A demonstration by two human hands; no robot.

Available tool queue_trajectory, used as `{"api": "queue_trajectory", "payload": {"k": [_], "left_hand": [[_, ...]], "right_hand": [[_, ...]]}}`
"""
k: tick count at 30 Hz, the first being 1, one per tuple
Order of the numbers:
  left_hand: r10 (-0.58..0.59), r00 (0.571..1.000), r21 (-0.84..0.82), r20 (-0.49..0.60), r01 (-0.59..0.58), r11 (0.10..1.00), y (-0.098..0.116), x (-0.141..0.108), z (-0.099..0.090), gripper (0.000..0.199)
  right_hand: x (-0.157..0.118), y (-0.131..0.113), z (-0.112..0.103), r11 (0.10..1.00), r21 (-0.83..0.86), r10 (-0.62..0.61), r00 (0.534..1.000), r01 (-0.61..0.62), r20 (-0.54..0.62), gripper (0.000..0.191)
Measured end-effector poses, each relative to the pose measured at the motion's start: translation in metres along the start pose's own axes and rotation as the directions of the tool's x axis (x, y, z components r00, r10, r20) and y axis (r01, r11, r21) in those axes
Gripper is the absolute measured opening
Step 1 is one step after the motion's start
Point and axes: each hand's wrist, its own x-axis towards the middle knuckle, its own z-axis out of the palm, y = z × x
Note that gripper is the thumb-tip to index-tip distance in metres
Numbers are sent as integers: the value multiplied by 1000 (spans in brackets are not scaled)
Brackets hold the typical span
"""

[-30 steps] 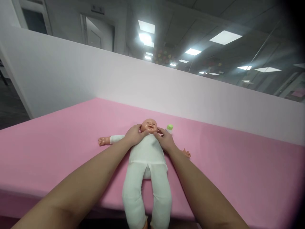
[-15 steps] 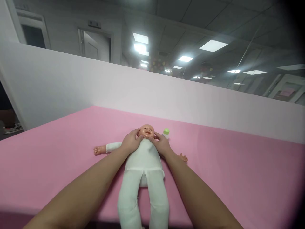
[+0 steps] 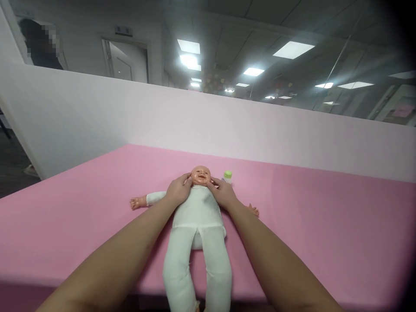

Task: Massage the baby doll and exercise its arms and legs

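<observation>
A baby doll (image 3: 199, 210) in white cloth lies face up on a pink padded surface (image 3: 308, 225), its head at the far end and its legs toward me. My left hand (image 3: 180, 189) is curled against the left side of the doll's head and neck, thumb by the cheek. On the opposite side my right hand (image 3: 223, 192) cups the head likewise, thumb near the jaw. The fingertips behind the head are partly hidden. Both doll arms stretch out sideways, each partly covered by my forearms.
Just beyond my right hand is a small bottle with a green cap (image 3: 228, 174). A low white wall (image 3: 208, 117) borders the surface at the back and left. Behind it, at upper left, a person in dark clothing (image 3: 42, 45) is visible near a doorway.
My thumbs have shifted slightly outward from under the doll's chin toward the sides of its face. A person has come into view at upper left. The camera view has tilted slightly.
</observation>
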Motion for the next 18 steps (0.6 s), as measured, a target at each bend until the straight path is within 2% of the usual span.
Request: {"api": "queue_trajectory", "payload": {"k": [3,5,9,11,14,16,18], "left_hand": [[18,1000,-16,-2,-19,1000,2,-4,0,54],[30,999,-60,-20,-31,998,7,-7,-1,54],[73,985,-243,-159,-111,964,33,4,-12,44],[90,963,-340,-254,-176,924,56,21,-25,38],[141,903,-443,-405,-329,834,97,48,-56,36],[129,831,-548,-542,-465,695,122,56,-79,35],[139,764,-606,-630,-595,528,143,51,-101,37]], "right_hand": [[-2,-3,0,999,-12,-52,998,51,-41,44],[-2,-9,-1,991,50,-113,985,121,-128,41],[6,-34,-6,936,200,-188,894,288,-406,33],[14,-54,-11,888,261,-229,856,380,-464,31],[21,-91,-23,795,327,-325,814,511,-481,28],[21,-120,-34,722,343,-371,754,601,-542,29],[13,-148,-48,627,352,-381,667,695,-640,30]]}}
